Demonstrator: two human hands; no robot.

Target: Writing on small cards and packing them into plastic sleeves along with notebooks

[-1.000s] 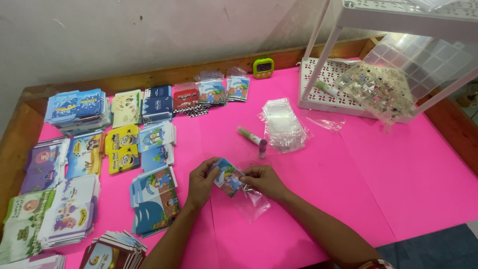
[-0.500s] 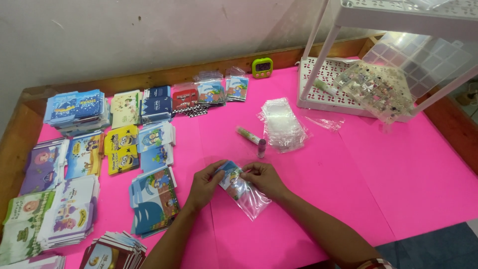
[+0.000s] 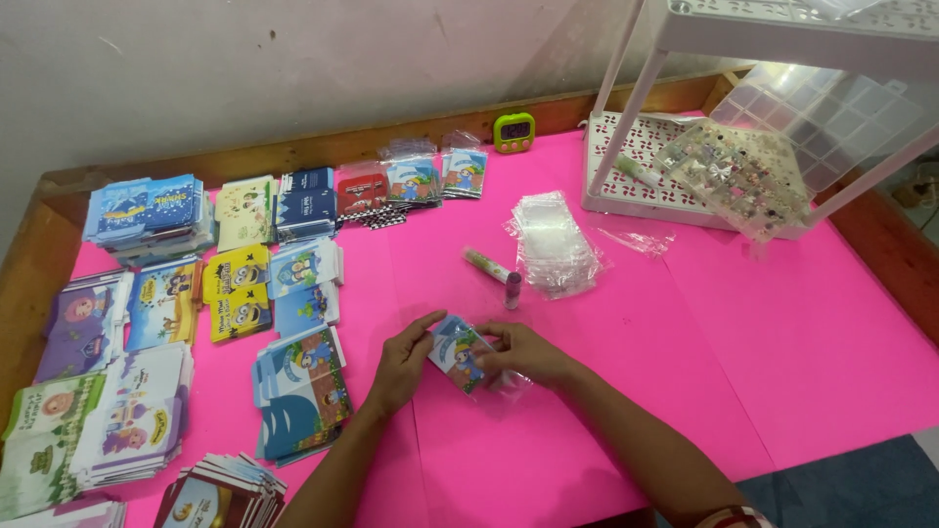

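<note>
Holding small blue picture card (image 3: 458, 352) between both hands: left hand (image 3: 403, 360) pinching card's left edge, right hand (image 3: 523, 354) gripping card and clear plastic sleeve (image 3: 509, 381), over pink tabletop (image 3: 685, 342).

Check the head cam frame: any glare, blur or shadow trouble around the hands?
Head view: even, soft light; left hand and right hand sharp, only faint shadows on the pink table. Glare on the clear sleeve stack and plastic organiser box. Edges bow slightly.
</note>
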